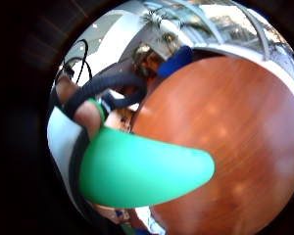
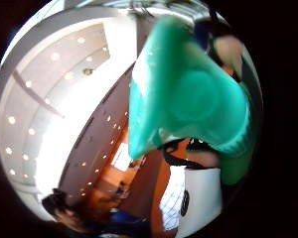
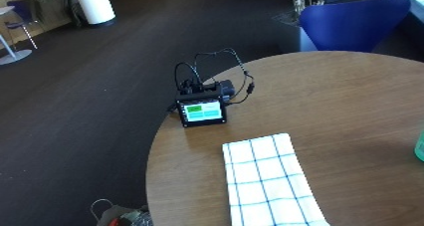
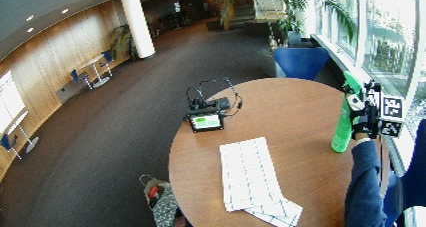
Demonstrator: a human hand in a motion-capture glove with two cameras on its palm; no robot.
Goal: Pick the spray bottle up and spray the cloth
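Room: wide lobby with dark floor, windows along one side, and a blue chair [image 4: 303, 61] behind your round wooden tabletop [image 4: 299, 112].
Bottle: your gloved right hand [image 4: 365, 121] is wrapped round the upper part of the green spray bottle [image 4: 346, 114], which stands upright at the window side of the tabletop; you cannot tell from here whether its base is resting on the wood or just above it.
Fingers: curled round the bottle, whose green body fills both palm views, close against the palm.
Cloth: the white cloth with blue checks [image 4: 249, 174] lies flat near the front edge, well apart from the bottle, one corner folded under at the near end.
Device: a small screen unit with cables [image 4: 208, 118] sits just beyond the far end of the cloth.
Risk, aim: you cannot see from these views which way the nozzle points; spray from where you are and the mist likely lands on bare wood.
Risk, overspray: aim too far along the cloth and you may wet the screen unit.
Risk, grip: reaching for the trigger means shifting your hold, and the tall bottle could tip.
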